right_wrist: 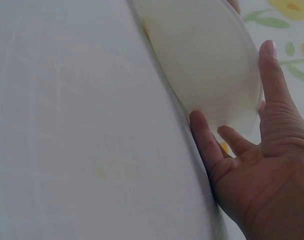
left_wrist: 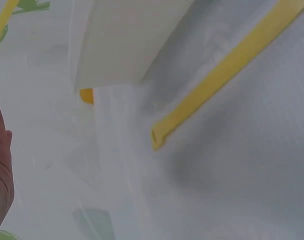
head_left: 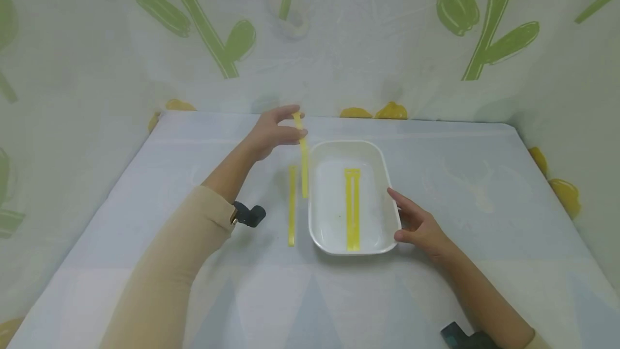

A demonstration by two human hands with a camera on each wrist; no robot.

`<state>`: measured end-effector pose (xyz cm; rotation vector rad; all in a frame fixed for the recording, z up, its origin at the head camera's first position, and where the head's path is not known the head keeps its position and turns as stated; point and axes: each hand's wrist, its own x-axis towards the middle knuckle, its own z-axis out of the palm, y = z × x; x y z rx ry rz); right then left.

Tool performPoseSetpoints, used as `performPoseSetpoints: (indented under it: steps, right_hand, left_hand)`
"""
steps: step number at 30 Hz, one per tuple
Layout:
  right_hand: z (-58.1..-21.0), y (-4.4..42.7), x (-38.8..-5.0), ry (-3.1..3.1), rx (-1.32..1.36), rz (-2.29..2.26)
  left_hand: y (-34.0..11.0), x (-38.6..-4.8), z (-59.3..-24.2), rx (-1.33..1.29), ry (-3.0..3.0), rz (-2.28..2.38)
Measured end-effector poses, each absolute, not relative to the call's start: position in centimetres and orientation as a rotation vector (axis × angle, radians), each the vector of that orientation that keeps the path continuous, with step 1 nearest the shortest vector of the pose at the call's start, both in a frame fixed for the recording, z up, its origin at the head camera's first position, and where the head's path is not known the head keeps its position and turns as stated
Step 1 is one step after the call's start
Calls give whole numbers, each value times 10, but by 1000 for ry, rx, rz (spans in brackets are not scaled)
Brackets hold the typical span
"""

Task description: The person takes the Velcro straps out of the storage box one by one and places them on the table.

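Left hand (head_left: 272, 134) pinches yellow strip (head_left: 304, 171) left of white tray (head_left: 325, 198); right hand (head_left: 423, 230), fingers extended, touches tray's right side. Two yellow strips (head_left: 357, 211) inside.

No lettering, label, brand, number or sign can be read in any view.

There are four yellow strips (head_left: 291, 206) (head_left: 304, 171) (head_left: 348, 211) (head_left: 357, 211), one white tray (head_left: 326, 198), two black wrist devices (head_left: 251, 216) (head_left: 465, 336) and one table (head_left: 271, 295).

L hand (head_left: 275, 132) fwd, pinching; R hand (head_left: 422, 229) nearer body, thumb & fingers apart.
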<state>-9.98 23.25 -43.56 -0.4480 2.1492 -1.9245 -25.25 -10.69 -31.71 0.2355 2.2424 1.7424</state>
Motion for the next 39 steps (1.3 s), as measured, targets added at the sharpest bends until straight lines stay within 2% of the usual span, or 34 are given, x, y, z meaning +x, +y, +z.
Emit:
performPoseSetpoints:
  steps: [21,39]
  right_hand:
    - [-434,230,-98,2134,-406,-1920]
    - [-432,227,-99,2194,-335,-1864]
  left_hand:
    - [-151,-231,-368,250,2229,1652]
    - [-162,-213,-406,213,2253,1503]
